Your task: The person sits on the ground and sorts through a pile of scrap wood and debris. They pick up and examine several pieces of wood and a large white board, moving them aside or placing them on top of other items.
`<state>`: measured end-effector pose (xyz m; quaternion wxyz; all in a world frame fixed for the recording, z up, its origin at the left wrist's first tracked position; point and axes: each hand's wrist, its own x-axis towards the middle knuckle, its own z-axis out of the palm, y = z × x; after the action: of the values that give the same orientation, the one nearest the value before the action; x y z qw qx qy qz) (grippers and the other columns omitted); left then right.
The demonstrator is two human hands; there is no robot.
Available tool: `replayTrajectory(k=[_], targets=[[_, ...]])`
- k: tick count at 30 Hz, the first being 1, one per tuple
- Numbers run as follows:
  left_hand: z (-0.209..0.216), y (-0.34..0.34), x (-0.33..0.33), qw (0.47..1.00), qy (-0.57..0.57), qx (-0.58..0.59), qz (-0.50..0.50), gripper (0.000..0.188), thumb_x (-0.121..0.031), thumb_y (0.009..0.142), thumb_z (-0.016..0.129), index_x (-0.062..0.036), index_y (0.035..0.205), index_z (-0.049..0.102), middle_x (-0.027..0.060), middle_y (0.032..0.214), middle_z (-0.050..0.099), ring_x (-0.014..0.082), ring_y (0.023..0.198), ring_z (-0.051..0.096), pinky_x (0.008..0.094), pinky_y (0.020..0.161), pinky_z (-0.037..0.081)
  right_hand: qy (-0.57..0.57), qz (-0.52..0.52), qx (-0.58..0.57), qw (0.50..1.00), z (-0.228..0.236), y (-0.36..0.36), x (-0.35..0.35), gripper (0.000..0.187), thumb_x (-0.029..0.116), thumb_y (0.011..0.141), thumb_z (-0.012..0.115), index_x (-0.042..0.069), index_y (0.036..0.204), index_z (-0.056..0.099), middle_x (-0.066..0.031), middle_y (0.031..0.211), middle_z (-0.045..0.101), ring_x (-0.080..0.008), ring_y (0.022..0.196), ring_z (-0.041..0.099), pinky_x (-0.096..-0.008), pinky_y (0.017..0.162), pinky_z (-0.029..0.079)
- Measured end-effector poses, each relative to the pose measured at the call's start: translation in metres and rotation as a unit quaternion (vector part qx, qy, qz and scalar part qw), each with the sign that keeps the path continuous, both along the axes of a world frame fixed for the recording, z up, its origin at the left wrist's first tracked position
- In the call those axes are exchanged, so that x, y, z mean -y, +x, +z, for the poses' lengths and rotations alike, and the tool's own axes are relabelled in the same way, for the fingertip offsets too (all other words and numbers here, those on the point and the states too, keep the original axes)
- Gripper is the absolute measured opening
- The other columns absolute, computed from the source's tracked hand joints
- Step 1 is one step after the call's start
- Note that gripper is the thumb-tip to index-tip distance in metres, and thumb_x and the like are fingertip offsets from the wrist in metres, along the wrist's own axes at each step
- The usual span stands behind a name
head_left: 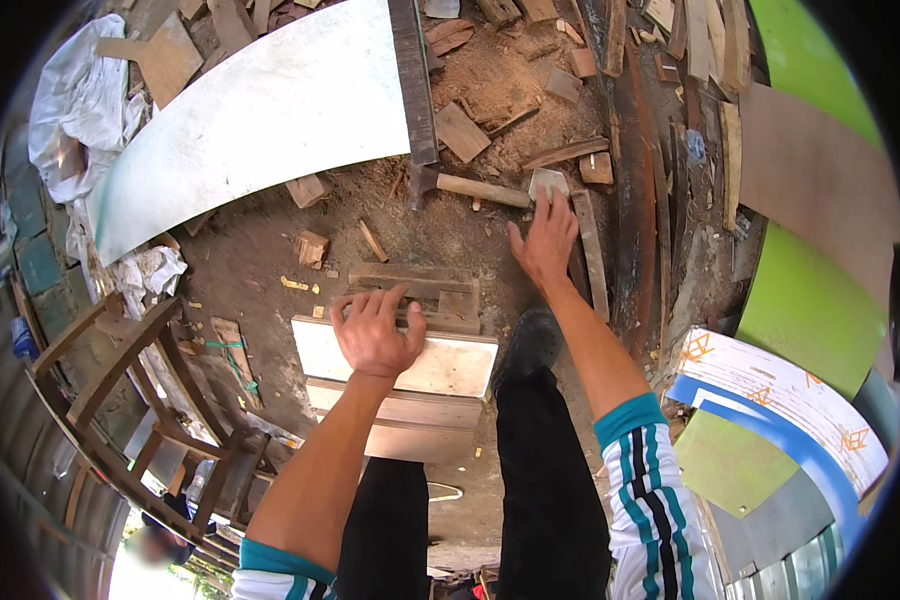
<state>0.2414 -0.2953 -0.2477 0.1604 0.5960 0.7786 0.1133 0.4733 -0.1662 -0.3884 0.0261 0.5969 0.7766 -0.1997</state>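
My left hand lies with fingers spread over the upper part of a small wooden drawer unit, which has pale panels and a brown slatted frame at its far end. Reaching forward, my right hand has its fingers stretched onto a small pale container; its contents, if any, are hidden or too small to name. Just left of those fingertips lies a hammer, its wooden handle pointing at the container and its dark head touching the end of a dark wooden beam.
A large white sheet spans the far left. Wood offcuts and sawdust litter the far ground. A wooden chair frame stands at left, with a person partly visible behind it. Green panels and long planks line the right.
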Motion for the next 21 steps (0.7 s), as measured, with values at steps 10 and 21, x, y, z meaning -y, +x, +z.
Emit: replayTrajectory(k=[10,21], targets=[[0.002,0.001,-0.006,1.0,0.008,0.012,0.001,0.024,-0.026,0.081,0.065,-0.0095,0.096,0.073,0.0044,0.081,0.069,0.0238,0.084,0.064,0.0431,0.093,0.04,-0.188,0.059,0.046,0.979,-0.008,-0.126,-0.12,0.089,0.027,0.085,0.074,0.007,0.154,0.022,-0.0255,0.139,0.047,-0.0445,0.125,0.049,-0.0544,0.097,0.048],[0.001,-0.002,-0.009,1.0,-0.012,0.009,0.006,0.023,-0.027,0.082,0.065,-0.0108,0.098,0.072,0.0052,0.085,0.07,0.0255,0.086,0.065,0.0428,0.092,0.039,-0.234,-0.166,-0.121,0.95,0.041,0.014,-0.146,0.094,0.041,0.08,0.074,0.003,0.153,0.028,-0.0267,0.142,0.051,-0.0406,0.127,0.054,-0.0455,0.106,0.043]])
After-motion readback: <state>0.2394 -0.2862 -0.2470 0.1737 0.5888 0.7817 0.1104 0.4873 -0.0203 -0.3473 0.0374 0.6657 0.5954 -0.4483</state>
